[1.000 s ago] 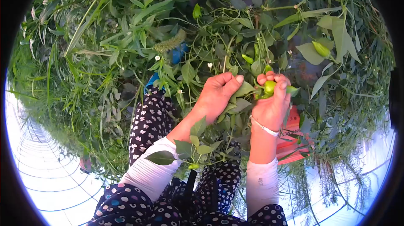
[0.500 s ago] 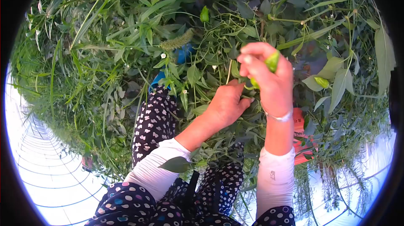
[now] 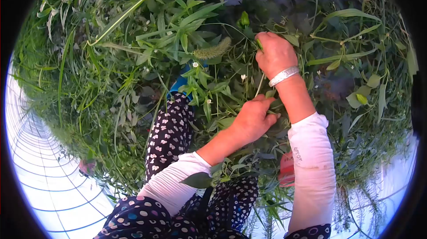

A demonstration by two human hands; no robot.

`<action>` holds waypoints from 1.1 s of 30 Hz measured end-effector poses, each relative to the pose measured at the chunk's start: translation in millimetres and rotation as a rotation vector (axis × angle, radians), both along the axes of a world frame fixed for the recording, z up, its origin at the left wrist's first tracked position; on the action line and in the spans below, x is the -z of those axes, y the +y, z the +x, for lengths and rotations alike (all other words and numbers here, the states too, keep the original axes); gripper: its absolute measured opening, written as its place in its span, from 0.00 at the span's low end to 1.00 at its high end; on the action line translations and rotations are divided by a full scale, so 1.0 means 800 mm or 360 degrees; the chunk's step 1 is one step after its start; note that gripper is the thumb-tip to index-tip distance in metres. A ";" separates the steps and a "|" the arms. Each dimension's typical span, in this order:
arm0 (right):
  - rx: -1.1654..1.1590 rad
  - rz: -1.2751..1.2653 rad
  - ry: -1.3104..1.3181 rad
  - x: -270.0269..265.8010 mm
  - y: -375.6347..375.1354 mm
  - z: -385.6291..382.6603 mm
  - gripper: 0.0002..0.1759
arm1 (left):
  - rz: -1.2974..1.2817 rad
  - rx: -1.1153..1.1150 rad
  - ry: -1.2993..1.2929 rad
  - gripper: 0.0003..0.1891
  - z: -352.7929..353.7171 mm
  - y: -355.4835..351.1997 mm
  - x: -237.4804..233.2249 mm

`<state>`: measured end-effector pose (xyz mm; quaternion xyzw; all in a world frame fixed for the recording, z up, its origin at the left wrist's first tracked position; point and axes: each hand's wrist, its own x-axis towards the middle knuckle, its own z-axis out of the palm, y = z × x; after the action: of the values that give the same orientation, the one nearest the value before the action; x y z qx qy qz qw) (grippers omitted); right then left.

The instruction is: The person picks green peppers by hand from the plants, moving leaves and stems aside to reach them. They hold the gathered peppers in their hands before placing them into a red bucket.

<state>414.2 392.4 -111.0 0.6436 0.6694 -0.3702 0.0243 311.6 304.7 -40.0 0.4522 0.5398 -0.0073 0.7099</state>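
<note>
My right hand (image 3: pixel 276 54), with a silver bracelet at the wrist, is closed among the leaves at the upper middle. A bit of a green pepper (image 3: pixel 259 44) shows at its fingertips. Just left of and above it, another green pepper (image 3: pixel 244 19) hangs on the plant. Lower and to the left, my left hand (image 3: pixel 254 116) has its thumb and fingers closed round a pale stem (image 3: pixel 259 85) of the plant.
Dense green plants surround both hands. A fuzzy grass head (image 3: pixel 213 49) leans in from the left. Beside my right forearm lies a red printed item (image 3: pixel 287 170). My patterned trouser leg (image 3: pixel 170 128) and blue shoe (image 3: pixel 180 81) are among the weeds.
My right hand has moved up and away from my left hand, towards the hanging pepper. The peppers seen in it before are now mostly hidden. The view has shifted slightly.
</note>
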 end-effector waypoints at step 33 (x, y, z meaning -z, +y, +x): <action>0.0770 -0.0119 0.1026 -0.055 -0.073 0.053 0.18 | -0.0482 -0.1303 -0.0393 0.24 -0.006 0.037 0.002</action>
<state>456.5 333.9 -67.1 0.6322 0.4580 -0.5721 -0.2514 307.2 334.4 -41.3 0.0899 0.5783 0.2493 0.7716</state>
